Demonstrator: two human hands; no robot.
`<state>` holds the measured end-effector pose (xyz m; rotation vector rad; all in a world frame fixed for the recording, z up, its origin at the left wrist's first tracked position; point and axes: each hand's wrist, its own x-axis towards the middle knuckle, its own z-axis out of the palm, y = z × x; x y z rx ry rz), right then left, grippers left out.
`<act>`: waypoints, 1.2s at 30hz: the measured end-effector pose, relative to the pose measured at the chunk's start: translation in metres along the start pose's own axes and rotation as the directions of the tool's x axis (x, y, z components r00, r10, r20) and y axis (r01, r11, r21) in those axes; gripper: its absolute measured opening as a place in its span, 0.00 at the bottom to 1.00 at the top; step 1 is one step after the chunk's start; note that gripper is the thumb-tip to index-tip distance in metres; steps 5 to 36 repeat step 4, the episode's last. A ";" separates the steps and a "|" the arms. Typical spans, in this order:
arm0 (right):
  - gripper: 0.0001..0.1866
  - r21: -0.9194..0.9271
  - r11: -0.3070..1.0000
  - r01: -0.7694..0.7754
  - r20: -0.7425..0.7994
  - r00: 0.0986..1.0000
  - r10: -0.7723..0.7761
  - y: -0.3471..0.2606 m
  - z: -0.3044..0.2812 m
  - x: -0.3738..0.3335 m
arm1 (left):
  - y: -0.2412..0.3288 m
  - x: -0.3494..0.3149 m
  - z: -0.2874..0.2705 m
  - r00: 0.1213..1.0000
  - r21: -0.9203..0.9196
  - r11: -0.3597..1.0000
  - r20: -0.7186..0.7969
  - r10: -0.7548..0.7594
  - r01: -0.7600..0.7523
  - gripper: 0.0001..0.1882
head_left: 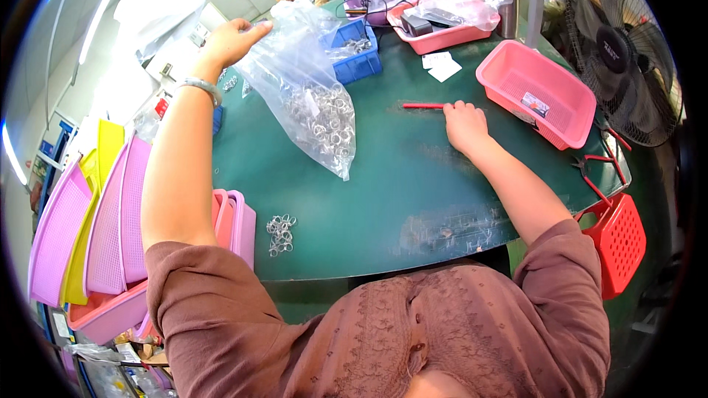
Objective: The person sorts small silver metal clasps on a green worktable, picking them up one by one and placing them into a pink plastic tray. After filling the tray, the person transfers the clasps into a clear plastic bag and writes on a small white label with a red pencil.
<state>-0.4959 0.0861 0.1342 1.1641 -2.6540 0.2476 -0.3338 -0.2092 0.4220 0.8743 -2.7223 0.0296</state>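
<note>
My left hand (233, 43) is raised at the far left of the table, fingers closed on the upper edge of a clear plastic bag (284, 74). Many small silvery metal rings (322, 119) fill the bag's lower part, which rests on the green tabletop. My right hand (466, 125) lies on the table to the right, closed around one end of a thin red stick (422, 106), pen-like in shape; its other end points left. A small heap of silvery rings (280, 235) lies near the table's front edge, apart from both hands.
Right of my right hand stands a pink basket (501, 96); beyond it are red-handled pliers (584, 169) and a fan (623, 51). A blue bin (358, 68) with metal parts sits behind the bag. Purple and yellow baskets (114, 228) are stacked at left. A steel flask (506, 1) stands far back.
</note>
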 end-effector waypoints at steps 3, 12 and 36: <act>0.22 0.067 0.990 0.123 0.058 0.990 -0.127 -0.004 -0.014 -0.040 | -0.002 -0.010 0.002 0.999 0.121 0.991 -0.002 -0.048 0.048 0.39; 0.27 0.090 0.984 0.156 0.090 0.982 -0.164 -0.005 -0.020 -0.057 | 0.002 -0.011 0.005 0.994 0.087 0.990 -0.003 -0.112 0.112 0.39; 0.27 0.090 0.984 0.156 0.090 0.982 -0.164 -0.005 -0.020 -0.057 | 0.002 -0.011 0.005 0.994 0.087 0.990 -0.003 -0.112 0.112 0.39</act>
